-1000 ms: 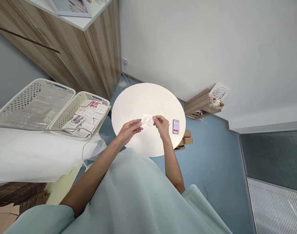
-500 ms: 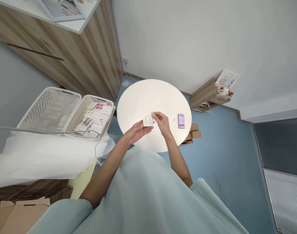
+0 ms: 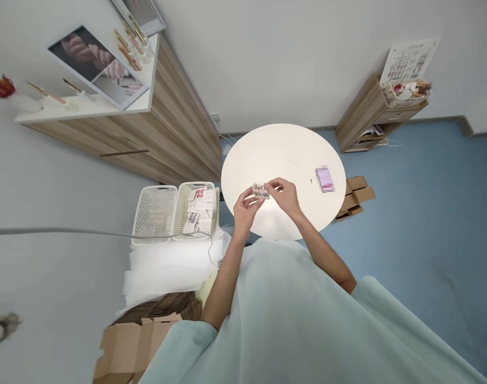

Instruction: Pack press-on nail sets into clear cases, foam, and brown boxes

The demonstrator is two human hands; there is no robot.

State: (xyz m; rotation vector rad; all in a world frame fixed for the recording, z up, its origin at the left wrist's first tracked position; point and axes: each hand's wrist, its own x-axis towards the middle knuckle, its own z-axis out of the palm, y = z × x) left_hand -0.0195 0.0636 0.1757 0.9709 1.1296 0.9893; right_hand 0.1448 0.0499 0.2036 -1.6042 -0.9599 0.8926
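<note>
Above the near part of the round white table [image 3: 243, 160], both hands meet at a small clear plastic case [image 3: 261, 190] with rows of small dark and pinkish pieces, too small to make out. My left hand [image 3: 246, 209] grips its left and lower edges between thumb and fingers. The thumb and fingertips of my right hand [image 3: 284, 195] pinch its right edge. A phone [image 3: 325, 179] with a pixelated screen lies at the right of the tabletop.
On the left stand two white baskets, one with clear packs [image 3: 154, 188], one with printed cards [image 3: 180, 188]. White sheets [image 3: 167, 264] and brown cartons [image 3: 125, 349] are nearer me. A grey cable [image 3: 87, 230] crosses the left. Small boxes [image 3: 358, 196] sit right of the table.
My view has swung left, so the scene sits further right. The held item showed a printed white face before; now a clear face with small pieces shows. Both hands remain on it.
</note>
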